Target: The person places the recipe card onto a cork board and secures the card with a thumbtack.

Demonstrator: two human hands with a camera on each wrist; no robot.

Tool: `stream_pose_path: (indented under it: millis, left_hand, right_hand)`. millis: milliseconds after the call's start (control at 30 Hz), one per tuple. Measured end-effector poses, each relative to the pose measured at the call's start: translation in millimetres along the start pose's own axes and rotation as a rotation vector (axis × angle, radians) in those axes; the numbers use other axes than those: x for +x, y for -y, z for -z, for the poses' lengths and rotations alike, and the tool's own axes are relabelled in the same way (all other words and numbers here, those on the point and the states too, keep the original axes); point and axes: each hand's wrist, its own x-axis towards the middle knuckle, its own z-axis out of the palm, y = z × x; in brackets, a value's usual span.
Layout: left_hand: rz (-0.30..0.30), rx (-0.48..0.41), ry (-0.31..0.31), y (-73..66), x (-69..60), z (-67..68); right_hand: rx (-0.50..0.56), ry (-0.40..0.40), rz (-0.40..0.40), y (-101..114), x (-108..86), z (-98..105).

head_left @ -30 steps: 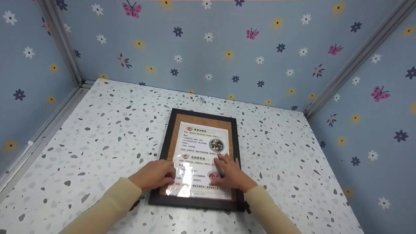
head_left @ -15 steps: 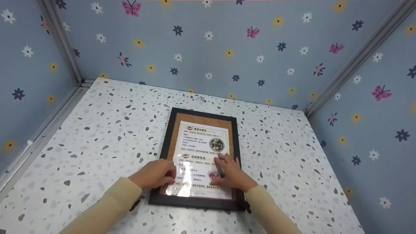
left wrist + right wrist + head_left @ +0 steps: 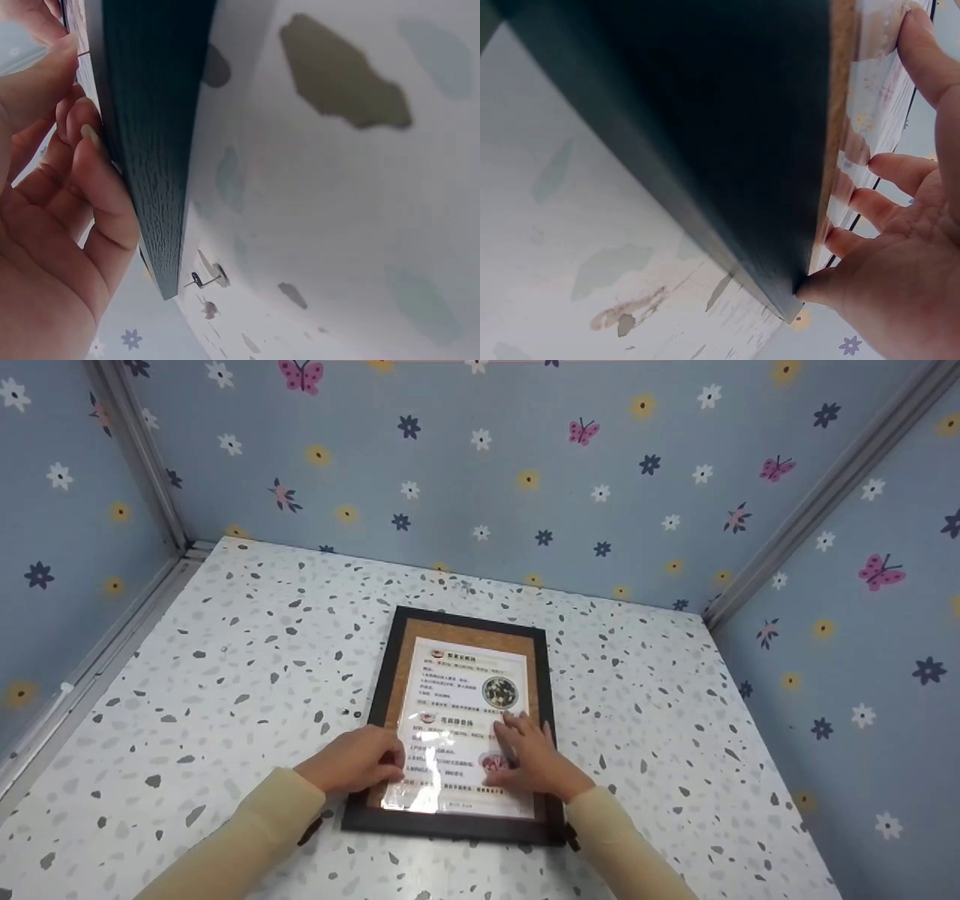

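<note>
A black-framed cork board (image 3: 476, 631) lies on the speckled table, with a glossy printed sheet (image 3: 461, 679) on its face. My left hand (image 3: 351, 757) is at the sheet's left edge. In the left wrist view its thumb and curled fingers meet there, and a thin dark shaft, seemingly a thumbtack (image 3: 84, 54), runs from the thumb tip to the sheet; its head is hidden. My right hand (image 3: 536, 761) rests on the sheet's right side, fingers spread. In the right wrist view its fingertips (image 3: 881, 163) touch the sheet and the frame's edge.
Small thumbtacks (image 3: 357, 714) lie on the white speckled table (image 3: 660, 750), left of the board. One thumbtack (image 3: 198, 280) shows its shaft in the left wrist view. Blue floral panels (image 3: 480, 465) with metal edge strips (image 3: 825, 487) enclose the table at the back and sides.
Both hands stay at nearly the same spots on the board and sheet. The head view has shifted very slightly; the glare on the sheet changes a little.
</note>
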Motion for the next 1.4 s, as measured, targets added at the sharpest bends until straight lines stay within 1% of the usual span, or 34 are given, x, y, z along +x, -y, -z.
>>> stream_pose_path:
  millis: [133,267,333,400,533,633,833,1067,1167,1267,1400]
  left_hand:
    - [-0.012,-0.015,-0.005,1.0,-0.2,-0.3]
    - [-0.042,-0.006,-0.013,2.6,0.4,-0.9]
    - [-0.049,0.004,-0.011,3.1,0.4,-1.4]
    - [-0.047,0.014,-0.005,3.3,0.2,-2.0]
    - [-0.024,0.017,0.004,2.8,-1.0,-2.7]
    - [-0.013,0.019,0.008,2.2,-1.8,-2.8]
    - [-0.031,0.025,0.009,1.5,-2.8,-2.1]
    - [-0.042,0.029,0.004,-2.1,-1.9,0.1]
    - [-0.047,0.023,0.006,-0.8,-1.4,-0.2]
    - [-0.045,0.009,0.01,0.9,-1.3,-0.1]
    - [-0.058,0.002,0.006,1.7,-1.5,2.1]
  right_hand:
    - [0.004,-0.003,0.017,-0.6,-1.1,0.5]
    - [0.006,-0.012,0.04,-1.0,-1.6,0.5]
    - [0.005,-0.011,0.037,-0.8,-1.7,0.2]
    - [0.002,-0.007,0.026,-0.9,-1.6,-0.2]
    - [-0.004,0.002,0.009,-0.5,-1.7,-0.6]
    - [-0.002,0.002,0.009,0.3,-2.2,-0.5]
    - [-0.004,0.012,0.004,2.2,-2.6,1.4]
    - [-0.013,0.003,0.01,0.4,-1.8,3.0]
    - [-0.013,0.001,0.025,-0.9,-1.8,1.3]
    - [-0.009,0.0,0.03,-1.6,-1.2,-0.2]
    - [-0.006,-0.009,0.031,-3.0,-0.9,-2.6]
